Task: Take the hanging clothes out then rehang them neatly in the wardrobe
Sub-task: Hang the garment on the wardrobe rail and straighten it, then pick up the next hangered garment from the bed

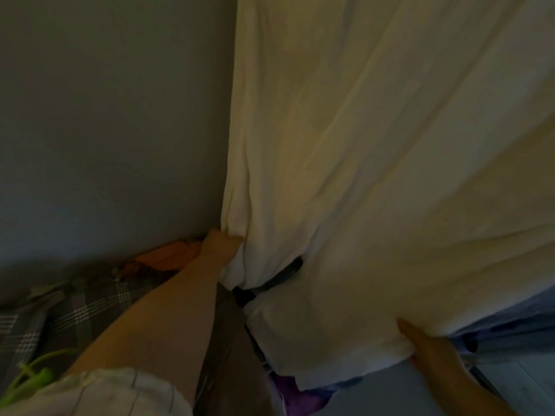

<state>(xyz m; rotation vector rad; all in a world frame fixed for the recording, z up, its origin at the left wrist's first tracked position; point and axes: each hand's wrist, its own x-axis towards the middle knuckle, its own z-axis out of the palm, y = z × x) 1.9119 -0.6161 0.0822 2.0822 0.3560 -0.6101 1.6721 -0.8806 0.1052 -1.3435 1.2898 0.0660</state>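
Garment: a large cream-white cloth [375, 151] fills the right and centre of the view, hanging from above; its top is cut off by the upper edge, so no hanger or rail can be seen. Folds converge toward its lower left.
Left hand: the left hand [220, 246] meets the left edge of the cream-white cloth, low in the scene. Only the wrist and back of the hand show; the fingers are buried in the fabric, so whether they pinch it cannot be told.
Left arm: the bare forearm runs from the near left up to the cloth; a pale sleeve [114, 391] is bunched at the bottom edge.
Right hand: the right hand [432, 349] holds the lower hem at the near right. The thumb lies flat on the front of the cloth; the other fingers pass behind the hem, hidden, apparently pinching it.
Dark item: a black strip [270, 283] shows in a gap between folds; what it is cannot be made out.
Below the hem: purple fabric [300, 397] and a blue garment [504, 331] show partly, both mostly covered or cut off.
Left background: a plain grey wall [105, 115], dim.
Near left: a grey plaid fabric [75, 310], with orange cloth [168, 255] beyond it, and a green hanger [33, 376], only partly in view.
Image quality: dark and blurred; fine detail is unreliable.
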